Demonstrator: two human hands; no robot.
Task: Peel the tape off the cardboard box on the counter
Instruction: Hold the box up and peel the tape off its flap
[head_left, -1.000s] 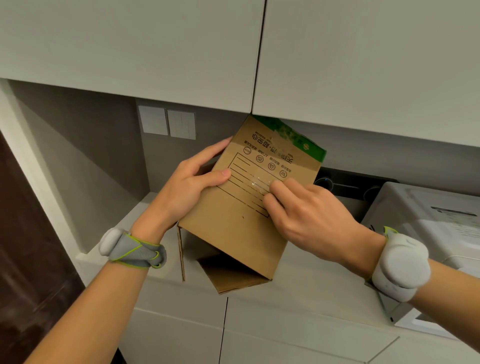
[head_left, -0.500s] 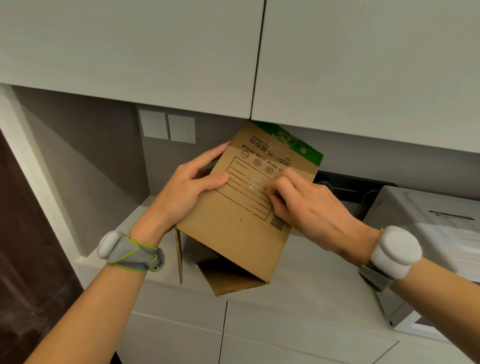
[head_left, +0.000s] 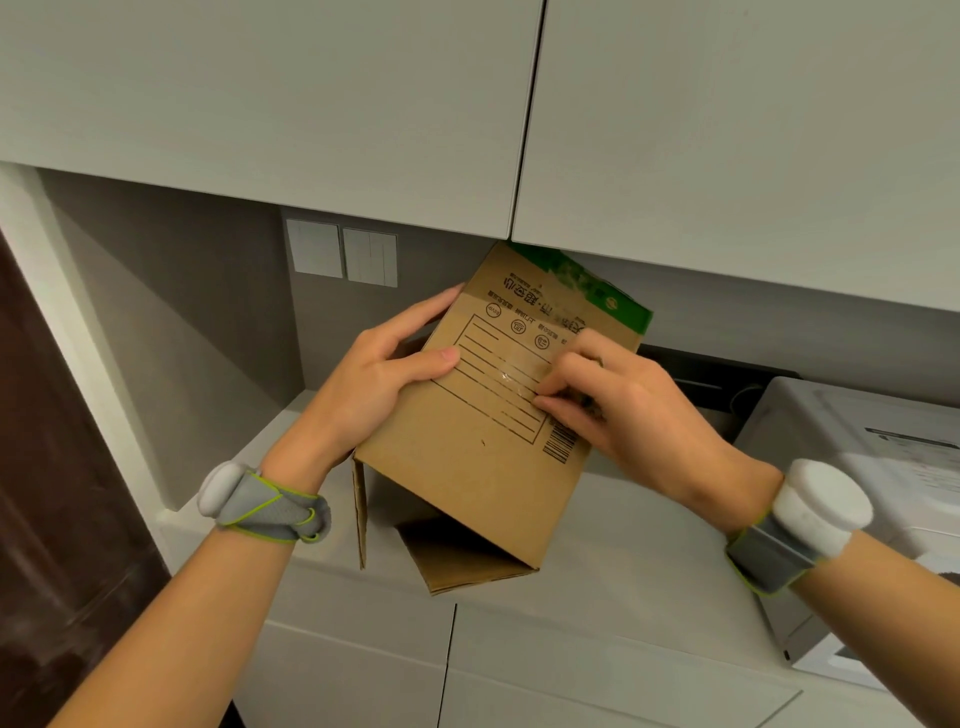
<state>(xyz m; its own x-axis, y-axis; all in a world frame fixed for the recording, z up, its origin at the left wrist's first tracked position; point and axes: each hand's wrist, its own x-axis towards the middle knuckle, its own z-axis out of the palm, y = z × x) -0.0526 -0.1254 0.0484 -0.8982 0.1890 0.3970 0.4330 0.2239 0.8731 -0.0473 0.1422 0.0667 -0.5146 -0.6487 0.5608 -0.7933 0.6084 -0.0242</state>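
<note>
1. Leaning back at a tilt, the brown cardboard box (head_left: 478, 441) is held up over the pale grey tabletop (head_left: 623, 561), its printed face turned towards the camera. A green band runs along its top edge, black form lines cross the middle and a barcode sits near its right edge.
2. Its bottom flaps hang open and reach down to the tabletop; whether they touch it cannot be told.
3. A strip of clear glossy tape (head_left: 511, 376) lies slantwise across the printed lines on that face.
4. The right hand (head_left: 623, 410) is curled narrow, with thumb and forefinger tips drawn together in a pinch at the lower end of the tape. Whether any edge is lifted is not clear.
5. The left hand (head_left: 374, 384) grips the box's left side, thumb flat across the front face and fingers reaching round the upper left edge.
6. Each wrist wears a grey strap with lime trim carrying a white puck: left wristband (head_left: 265, 501), right wristband (head_left: 800, 525).
7. A white boxy appliance (head_left: 857, 467) stands on the tabletop at the right, near the box but apart from it.
8. Two pale wall switch plates (head_left: 343, 257) sit on the grey back wall, up and to the left of the box.
9. Flat off-white upper cabinet doors (head_left: 311, 104) hang above, and matching lower cabinet fronts (head_left: 363, 665) run beneath the tabletop.
</note>
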